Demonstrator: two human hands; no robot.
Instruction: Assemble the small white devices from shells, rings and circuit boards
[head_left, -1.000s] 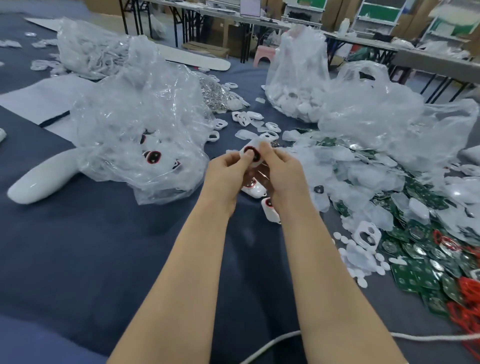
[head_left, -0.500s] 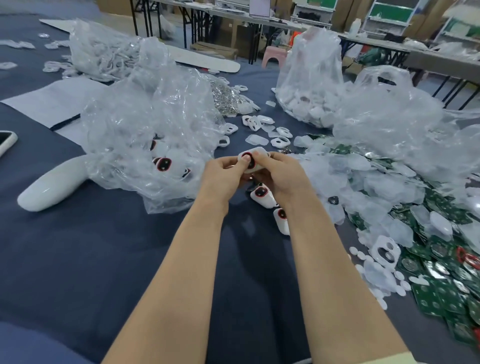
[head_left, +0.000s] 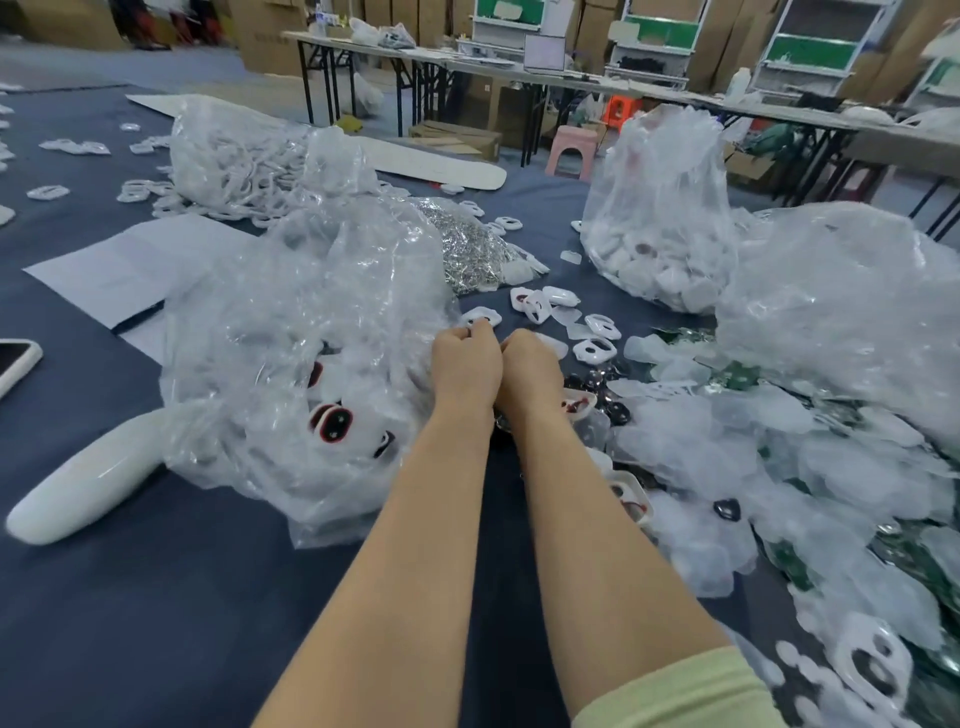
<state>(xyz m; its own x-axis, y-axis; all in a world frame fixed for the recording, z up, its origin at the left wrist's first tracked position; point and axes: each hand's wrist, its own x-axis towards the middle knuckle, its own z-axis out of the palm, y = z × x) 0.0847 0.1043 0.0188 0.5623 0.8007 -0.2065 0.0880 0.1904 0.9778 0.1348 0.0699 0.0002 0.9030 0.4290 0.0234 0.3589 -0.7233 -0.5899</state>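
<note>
Above the dark blue cloth table (head_left: 156, 597), left hand (head_left: 466, 358) and right hand (head_left: 530, 366) meet, fingers curled; whatever they may grip is hidden. Just beyond lie white oval plastic shells (head_left: 540, 304). Uneven squeezing could misalign a part.

Blue-clothed table (head_left: 156, 597): plastic bags (head_left: 311, 322), white shells (head_left: 563, 296)

My grips at the middle of the bench

My left grip (head_left: 465, 358) and right grip (head_left: 530, 369) sit side by side, touching, over the bench (head_left: 156, 623). A bag (head_left: 311, 364) lies just left of them, with a phone (head_left: 15, 364) at the far left edge. Loose shells (head_left: 563, 296) are scattered just beyond them. A bag of shells (head_left: 660, 234) stands farther back on the right. Circuit boards (head_left: 737, 375) are heaped to my right.
</note>
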